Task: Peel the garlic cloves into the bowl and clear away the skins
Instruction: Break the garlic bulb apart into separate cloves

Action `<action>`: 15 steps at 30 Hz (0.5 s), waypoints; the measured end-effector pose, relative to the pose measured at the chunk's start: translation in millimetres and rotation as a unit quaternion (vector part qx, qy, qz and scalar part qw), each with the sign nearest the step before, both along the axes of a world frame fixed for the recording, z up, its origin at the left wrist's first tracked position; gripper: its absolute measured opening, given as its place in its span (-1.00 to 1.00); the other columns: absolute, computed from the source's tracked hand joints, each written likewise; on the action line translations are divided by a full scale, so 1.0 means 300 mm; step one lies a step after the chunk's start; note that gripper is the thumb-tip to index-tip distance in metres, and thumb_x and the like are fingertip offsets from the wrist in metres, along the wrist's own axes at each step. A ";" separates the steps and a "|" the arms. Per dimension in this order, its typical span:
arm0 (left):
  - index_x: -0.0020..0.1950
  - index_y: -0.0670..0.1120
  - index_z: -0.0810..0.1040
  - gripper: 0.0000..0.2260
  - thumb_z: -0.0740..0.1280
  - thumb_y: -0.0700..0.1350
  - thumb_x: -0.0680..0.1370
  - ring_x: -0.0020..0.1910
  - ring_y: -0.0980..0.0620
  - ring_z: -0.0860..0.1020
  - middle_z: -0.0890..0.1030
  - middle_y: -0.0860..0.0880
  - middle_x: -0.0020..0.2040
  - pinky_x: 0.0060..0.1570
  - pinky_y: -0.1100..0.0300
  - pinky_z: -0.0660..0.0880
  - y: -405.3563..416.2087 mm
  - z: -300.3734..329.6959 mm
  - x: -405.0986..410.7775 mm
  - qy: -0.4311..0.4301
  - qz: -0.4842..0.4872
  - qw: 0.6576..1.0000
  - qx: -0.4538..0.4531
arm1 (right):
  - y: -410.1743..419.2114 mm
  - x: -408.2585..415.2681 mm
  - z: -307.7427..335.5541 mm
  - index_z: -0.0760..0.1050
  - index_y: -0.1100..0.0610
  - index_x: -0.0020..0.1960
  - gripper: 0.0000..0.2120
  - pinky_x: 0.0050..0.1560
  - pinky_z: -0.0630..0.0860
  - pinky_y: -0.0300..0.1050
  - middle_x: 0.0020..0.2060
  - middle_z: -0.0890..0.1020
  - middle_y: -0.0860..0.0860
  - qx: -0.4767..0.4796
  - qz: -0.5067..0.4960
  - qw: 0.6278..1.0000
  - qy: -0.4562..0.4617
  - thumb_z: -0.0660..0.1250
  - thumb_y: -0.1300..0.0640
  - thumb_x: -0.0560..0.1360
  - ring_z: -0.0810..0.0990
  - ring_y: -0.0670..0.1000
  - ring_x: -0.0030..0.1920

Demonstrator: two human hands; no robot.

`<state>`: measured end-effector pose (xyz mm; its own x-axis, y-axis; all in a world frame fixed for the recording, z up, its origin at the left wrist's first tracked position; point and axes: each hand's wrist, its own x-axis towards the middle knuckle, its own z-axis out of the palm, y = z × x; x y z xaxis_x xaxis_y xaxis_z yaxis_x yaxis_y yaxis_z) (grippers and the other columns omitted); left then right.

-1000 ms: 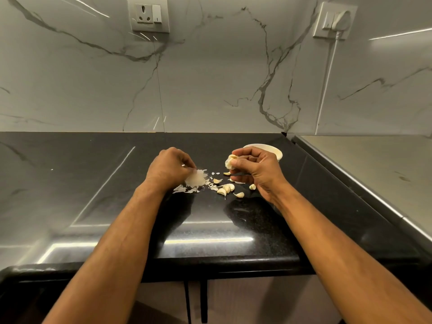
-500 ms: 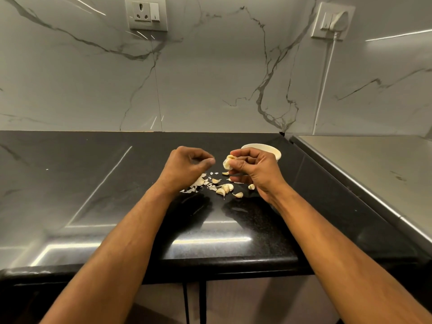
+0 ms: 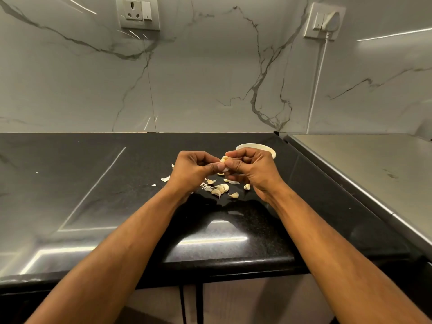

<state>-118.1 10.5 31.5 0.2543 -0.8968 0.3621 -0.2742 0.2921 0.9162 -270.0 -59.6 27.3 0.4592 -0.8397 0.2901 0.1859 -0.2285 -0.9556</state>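
Bowl (image 3: 271, 152) behind hands (image 3: 224, 168); cloves (image 3: 219, 189) on counter (image 3: 93, 183) beneath.

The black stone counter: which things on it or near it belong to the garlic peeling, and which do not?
Belong: pale garlic piece pinched by left hand and right hand; loose cloves; papery skins; white round bowl.

Do not: empty wall socket; white plug, cord.

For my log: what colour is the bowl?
White; the bowl shows in the head view, behind the right hand.
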 end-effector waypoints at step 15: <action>-0.18 -0.03 0.69 -0.84 0.37 -0.20 0.55 -0.26 0.14 0.63 0.71 -0.01 -0.26 -0.28 0.32 0.52 -0.008 -0.013 -0.011 -0.013 0.024 1.000 0.007 | 0.015 -0.018 0.004 0.62 0.20 -0.11 -0.87 -0.33 0.62 -0.11 -0.29 0.70 0.08 0.028 -0.061 0.998 -0.014 0.44 0.39 0.42 0.68 0.02 -0.32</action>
<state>-121.3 8.2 27.7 0.2879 -0.8888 0.3564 -0.3116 0.2650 0.9125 -275.4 -55.0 28.5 0.3451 -0.9040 0.2523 0.1861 -0.1976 -0.9625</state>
